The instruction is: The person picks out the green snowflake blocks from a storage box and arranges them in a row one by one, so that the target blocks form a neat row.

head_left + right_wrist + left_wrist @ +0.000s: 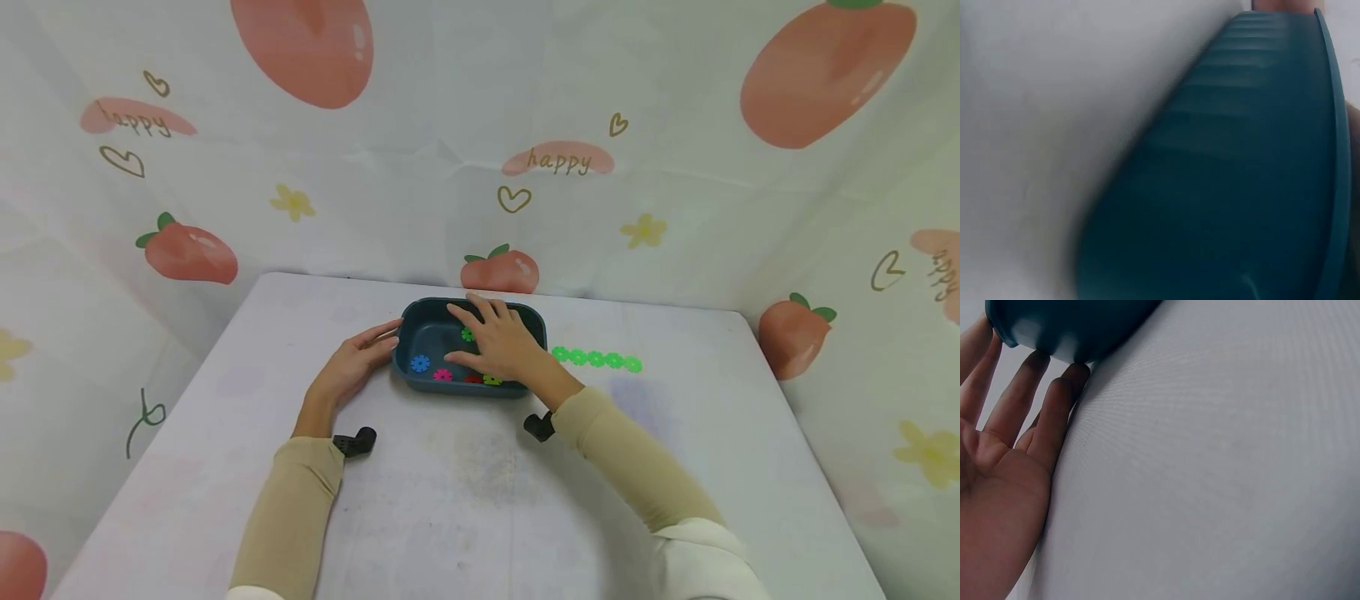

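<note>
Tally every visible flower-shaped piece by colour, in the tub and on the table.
Blue piece: 1
Pink piece: 1
Red piece: 1
Yellow-green piece: 1
Green pieces: 6 (1 in the tub, 5 in the row beside it)
Total visible: 10; the right hand may hide more.

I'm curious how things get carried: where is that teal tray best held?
The tray is probably best held by its rim at both short ends, coming from left and right: it sits upright, wider than deep, with that edge exposed.
</note>
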Tool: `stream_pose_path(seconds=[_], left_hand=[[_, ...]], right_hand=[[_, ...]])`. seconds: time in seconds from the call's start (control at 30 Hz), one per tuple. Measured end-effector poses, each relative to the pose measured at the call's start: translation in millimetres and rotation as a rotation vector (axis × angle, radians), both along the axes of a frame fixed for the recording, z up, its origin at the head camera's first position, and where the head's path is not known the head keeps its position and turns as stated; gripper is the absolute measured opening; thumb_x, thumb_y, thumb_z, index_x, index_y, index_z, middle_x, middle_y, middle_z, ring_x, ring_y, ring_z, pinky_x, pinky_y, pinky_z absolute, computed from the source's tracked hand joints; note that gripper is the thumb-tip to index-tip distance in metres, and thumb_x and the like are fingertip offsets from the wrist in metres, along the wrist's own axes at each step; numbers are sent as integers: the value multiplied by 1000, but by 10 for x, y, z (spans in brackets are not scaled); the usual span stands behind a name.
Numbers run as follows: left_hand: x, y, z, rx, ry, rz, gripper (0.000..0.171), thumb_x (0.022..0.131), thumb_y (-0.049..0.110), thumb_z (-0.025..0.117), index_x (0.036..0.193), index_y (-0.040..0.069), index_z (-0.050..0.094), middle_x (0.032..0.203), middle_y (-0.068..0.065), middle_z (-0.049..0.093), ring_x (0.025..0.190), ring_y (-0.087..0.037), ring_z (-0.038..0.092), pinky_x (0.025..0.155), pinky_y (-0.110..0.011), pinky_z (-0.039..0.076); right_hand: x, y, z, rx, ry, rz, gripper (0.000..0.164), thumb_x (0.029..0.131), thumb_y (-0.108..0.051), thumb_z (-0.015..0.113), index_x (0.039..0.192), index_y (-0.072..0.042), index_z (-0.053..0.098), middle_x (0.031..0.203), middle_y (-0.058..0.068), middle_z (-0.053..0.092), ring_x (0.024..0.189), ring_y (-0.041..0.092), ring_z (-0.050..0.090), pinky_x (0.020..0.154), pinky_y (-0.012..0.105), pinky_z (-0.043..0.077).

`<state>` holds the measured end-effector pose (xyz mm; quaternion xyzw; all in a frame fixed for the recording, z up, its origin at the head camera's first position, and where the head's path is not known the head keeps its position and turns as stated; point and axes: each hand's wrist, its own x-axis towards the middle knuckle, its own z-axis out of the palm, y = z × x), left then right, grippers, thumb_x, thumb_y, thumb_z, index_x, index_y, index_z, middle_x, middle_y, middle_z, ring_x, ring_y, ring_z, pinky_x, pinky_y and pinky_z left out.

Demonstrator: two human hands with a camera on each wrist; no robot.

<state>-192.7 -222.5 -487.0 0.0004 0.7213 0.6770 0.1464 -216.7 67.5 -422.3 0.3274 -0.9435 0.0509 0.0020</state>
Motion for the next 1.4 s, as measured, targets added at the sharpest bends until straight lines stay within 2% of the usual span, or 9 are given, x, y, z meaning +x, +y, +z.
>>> stream_pose_path(seconds=[0.13, 0.3, 0.47, 0.63, 0.77, 0.97, 1.23, 1.4], left_hand=[[-3, 11, 8, 10, -7, 0, 60, 100, 35, 67, 154, 21, 47, 162, -6, 43, 150, -23, 41, 127, -42, 29], [-6, 15, 4, 9, -12, 1, 60, 100, 35, 66, 155, 20, 46, 162, -6, 43, 151, -23, 40, 127, -42, 29], [-8, 13, -1, 4, -8, -1, 60, 100, 36, 66, 155, 21, 46, 162, -5, 43, 150, -22, 41, 127, -42, 29], [-3, 4, -5, 4, -8, 4, 60, 99, 36, 67, 154, 21, 47, 162, -6, 44, 149, -22, 42, 126, -42, 31], [-4, -4, -7, 4, -2, 10, 60, 100, 36, 66, 154, 22, 46, 162, -6, 43, 149, -21, 43, 126, -42, 32], [-5, 19, 0, 22, -11, 5, 60, 100, 35, 66, 154, 21, 47, 162, -4, 44, 148, -19, 44, 126, -41, 32], [-13, 17, 16, 13, -12, 6, 59, 101, 34, 66, 155, 21, 46, 162, -4, 44, 148, -18, 45, 125, -39, 33], [-7, 19, 11, 7, -22, 9, 57, 102, 32, 64, 155, 21, 46, 162, -3, 44, 148, -18, 44, 124, -36, 35]], right_hand=[[-42, -23, -36, -36, -39, 22, 88, 93, -69, 59, 163, -30, 23, 168, 10, 24, 143, 38, 37, 112, 57, 44], [-114, -58, -79, -131, -141, 11, 88, 91, -65, 64, 162, -29, 27, 162, 10, 33, 140, 39, 40, 113, 59, 42], [-165, -89, -138, -206, -220, -37, 85, 91, -61, 68, 160, -26, 33, 155, 11, 44, 137, 35, 46, 114, 56, 43], [-201, -104, -168, -299, -307, -85, 81, 91, -57, 71, 157, -22, 40, 153, 8, 47, 138, 28, 49, 116, 48, 45], [-218, -127, -162, -382, -349, -110, 80, 91, -55, 72, 155, -18, 43, 152, 8, 49, 140, 25, 50, 118, 47, 44], [-217, -132, -170, -371, -363, -119, 77, 90, -46, 76, 154, -16, 45, 152, 10, 48, 140, 26, 49, 119, 45, 43], [-238, -108, -208, -378, -394, -92, 67, 92, -26, 78, 150, -10, 50, 150, 14, 49, 138, 28, 49, 119, 43, 42], [-245, -93, -227, -403, -430, -104, 58, 93, -15, 75, 147, -9, 53, 144, 14, 52, 126, 28, 58, 110, 41, 50]])
